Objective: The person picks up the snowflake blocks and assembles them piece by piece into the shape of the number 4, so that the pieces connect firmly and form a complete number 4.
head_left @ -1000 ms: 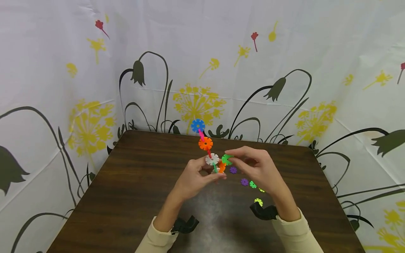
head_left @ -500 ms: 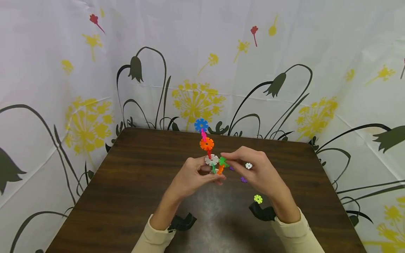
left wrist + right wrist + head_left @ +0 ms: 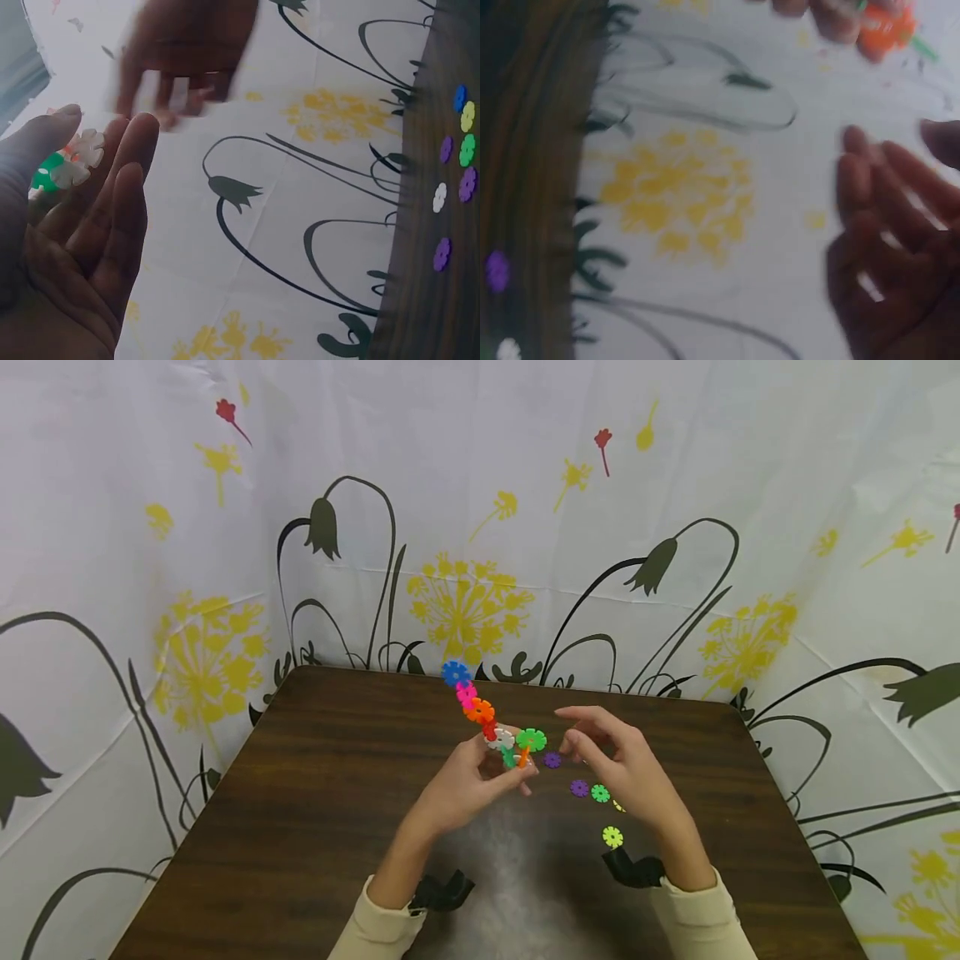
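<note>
My left hand [image 3: 459,789] holds up a chain of interlocking notched plastic discs, pinched near its lower end. From the far tip run a blue disc [image 3: 456,674], a pink disc [image 3: 467,695], an orange disc [image 3: 478,711], a red one, then a white disc [image 3: 501,740]. A light green disc [image 3: 532,740] sits upright on an orange disc at the near right. In the left wrist view, white discs [image 3: 84,154] show between thumb and fingers. My right hand [image 3: 633,768] hovers just right of the chain, fingers loosely bent and holding nothing.
Loose discs lie on the dark wooden table [image 3: 315,802] below and beside the right hand: a purple disc [image 3: 580,788], a green disc [image 3: 600,793], a yellow disc [image 3: 612,837] and several others. A patterned curtain [image 3: 465,510] hangs behind the table's far edge.
The right hand has let go of the light green disc and drawn away to the right; that disc stays on the chain. The chain's far end has swung left and lower.
</note>
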Available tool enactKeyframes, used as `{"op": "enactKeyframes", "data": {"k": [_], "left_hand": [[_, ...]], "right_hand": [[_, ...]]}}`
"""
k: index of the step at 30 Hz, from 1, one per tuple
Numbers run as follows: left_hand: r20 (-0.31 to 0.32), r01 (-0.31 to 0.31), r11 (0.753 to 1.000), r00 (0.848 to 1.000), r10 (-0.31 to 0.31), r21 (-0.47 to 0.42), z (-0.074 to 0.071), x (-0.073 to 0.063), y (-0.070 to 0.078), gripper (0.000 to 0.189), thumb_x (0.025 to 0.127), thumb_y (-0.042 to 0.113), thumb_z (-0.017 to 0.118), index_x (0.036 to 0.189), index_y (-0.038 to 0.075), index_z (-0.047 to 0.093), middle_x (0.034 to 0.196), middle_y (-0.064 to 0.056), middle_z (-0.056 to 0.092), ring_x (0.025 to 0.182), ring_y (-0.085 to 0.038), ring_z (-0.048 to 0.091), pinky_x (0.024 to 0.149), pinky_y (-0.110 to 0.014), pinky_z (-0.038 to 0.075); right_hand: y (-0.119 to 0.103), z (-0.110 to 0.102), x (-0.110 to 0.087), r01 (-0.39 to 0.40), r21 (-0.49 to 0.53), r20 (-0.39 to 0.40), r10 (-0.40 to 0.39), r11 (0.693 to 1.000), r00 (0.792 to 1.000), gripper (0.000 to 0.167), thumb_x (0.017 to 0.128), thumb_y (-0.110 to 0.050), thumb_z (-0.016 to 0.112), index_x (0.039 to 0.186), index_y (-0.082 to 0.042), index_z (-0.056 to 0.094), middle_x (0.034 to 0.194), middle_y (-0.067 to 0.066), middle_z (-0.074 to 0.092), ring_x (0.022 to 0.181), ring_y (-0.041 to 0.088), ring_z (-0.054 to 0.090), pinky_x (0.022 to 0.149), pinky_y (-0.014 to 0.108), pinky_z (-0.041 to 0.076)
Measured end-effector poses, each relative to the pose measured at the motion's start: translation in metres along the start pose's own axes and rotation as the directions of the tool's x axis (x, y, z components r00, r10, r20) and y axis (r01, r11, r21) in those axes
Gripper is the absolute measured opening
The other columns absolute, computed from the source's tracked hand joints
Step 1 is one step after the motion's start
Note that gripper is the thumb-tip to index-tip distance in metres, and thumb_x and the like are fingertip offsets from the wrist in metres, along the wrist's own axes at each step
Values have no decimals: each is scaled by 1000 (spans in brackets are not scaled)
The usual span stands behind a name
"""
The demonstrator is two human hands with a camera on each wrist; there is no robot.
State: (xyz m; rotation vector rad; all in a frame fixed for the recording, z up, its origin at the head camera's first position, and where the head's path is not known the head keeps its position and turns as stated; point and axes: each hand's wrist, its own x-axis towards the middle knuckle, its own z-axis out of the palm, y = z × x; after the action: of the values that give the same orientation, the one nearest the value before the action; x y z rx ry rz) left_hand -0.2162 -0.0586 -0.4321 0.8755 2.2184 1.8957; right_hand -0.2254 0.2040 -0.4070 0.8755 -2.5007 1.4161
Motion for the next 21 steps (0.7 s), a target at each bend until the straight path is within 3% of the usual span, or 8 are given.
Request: {"op": "enactKeyframes", "data": {"k": [2, 6, 8, 11, 15, 19, 21], "left_hand": [[-19, -6, 1000, 1000, 5, -27, -3, -1, -5, 40, 103, 15, 74, 141, 15, 59, 106, -8, 77, 85, -18, 79, 85, -32, 64], [-97, -57, 996, 994, 50, -67, -9, 1, -11, 44, 106, 14, 71, 146, 16, 55, 115, -10, 75, 104, -20, 77, 92, -30, 63], [-132, -86, 992, 989, 74, -90, -12, 3, -13, 42, 107, 11, 69, 146, 13, 54, 121, -14, 72, 111, -27, 76, 95, -31, 63], [-169, -83, 990, 984, 63, -115, -17, 3, -14, 38, 107, 9, 67, 144, 9, 55, 128, -17, 70, 109, -32, 74, 91, -32, 64], [-211, -37, 985, 977, 0, -169, -22, 2, -15, 41, 109, 10, 64, 148, 11, 53, 136, -15, 66, 106, -25, 71, 88, -32, 62], [-255, -8, 970, 965, -56, -244, -25, 1, -16, 44, 110, 8, 59, 153, 13, 49, 143, -15, 62, 104, -17, 71, 91, -28, 60], [-269, 16, 961, 959, -93, -275, -27, 1, -17, 45, 110, 7, 57, 154, 12, 46, 144, -13, 61, 100, -16, 68, 87, -25, 58]], "right_hand": [[19, 1, -7, -140, -57, 64, 144, 989, 988, 26, 110, -21, 65, 136, -21, 68, 99, -4, 75, 84, 13, 71, 74, 28, 60], [59, 9, -20, -301, -245, 182, 349, 922, 919, 24, 108, -29, 68, 128, -17, 72, 102, -5, 79, 86, 9, 70, 76, 33, 60], [77, 14, -25, -329, -321, 193, 402, 888, 895, 25, 107, -27, 70, 127, -13, 73, 102, -3, 80, 88, 9, 71, 79, 37, 60], [98, 21, -28, -377, -406, 168, 473, 832, 865, 27, 105, -25, 72, 128, -10, 72, 103, 1, 79, 89, 13, 70, 78, 42, 59], [117, 30, -30, -438, -497, 124, 561, 749, 819, 31, 103, -30, 75, 129, -13, 71, 106, 5, 76, 93, 23, 71, 77, 49, 58], [132, 38, -31, -457, -546, 105, 599, 702, 794, 37, 101, -40, 76, 129, -17, 70, 117, 6, 76, 100, 28, 74, 79, 54, 59], [138, 42, -31, -465, -550, 98, 607, 694, 789, 38, 100, -43, 76, 128, -17, 69, 112, 4, 75, 92, 25, 73, 72, 51, 58]]}}
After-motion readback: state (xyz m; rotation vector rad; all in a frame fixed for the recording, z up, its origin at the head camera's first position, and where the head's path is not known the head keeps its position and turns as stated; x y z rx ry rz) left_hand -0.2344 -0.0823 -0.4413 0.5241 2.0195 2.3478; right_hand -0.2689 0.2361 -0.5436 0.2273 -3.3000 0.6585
